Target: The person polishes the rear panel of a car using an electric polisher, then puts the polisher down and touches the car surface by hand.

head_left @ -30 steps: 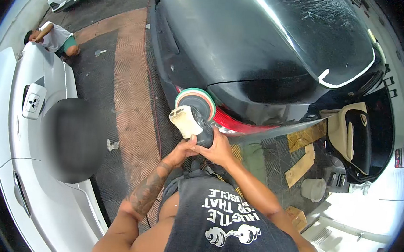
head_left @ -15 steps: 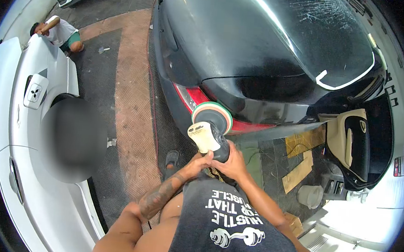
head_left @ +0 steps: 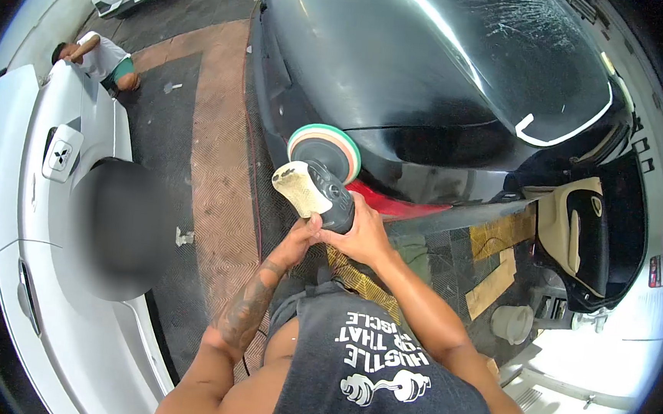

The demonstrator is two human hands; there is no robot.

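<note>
Both my hands grip a cordless-looking polisher (head_left: 330,200) with a cream and black body. My left hand (head_left: 298,239) is closed round its near end, thumb against the casing. My right hand (head_left: 363,233) wraps the right side of the body. At the far end, the round foam pad (head_left: 355,149), rimmed green, white and orange, sits against the rear corner of a dark car (head_left: 402,81). It covers the left part of the red tail light (head_left: 397,205). The pad's working face is hidden.
A white car (head_left: 47,210) stands on the left, with a person (head_left: 107,60) crouching by it. At right are a detached door panel (head_left: 587,232), a bucket (head_left: 511,323) and cardboard (head_left: 492,284) on the floor. A thin red cord (head_left: 256,194) runs along the mat.
The polisher and both hands have shifted left and farther away along the car's corner, exposing more of the tail light's right part. Both hands keep their hold.
</note>
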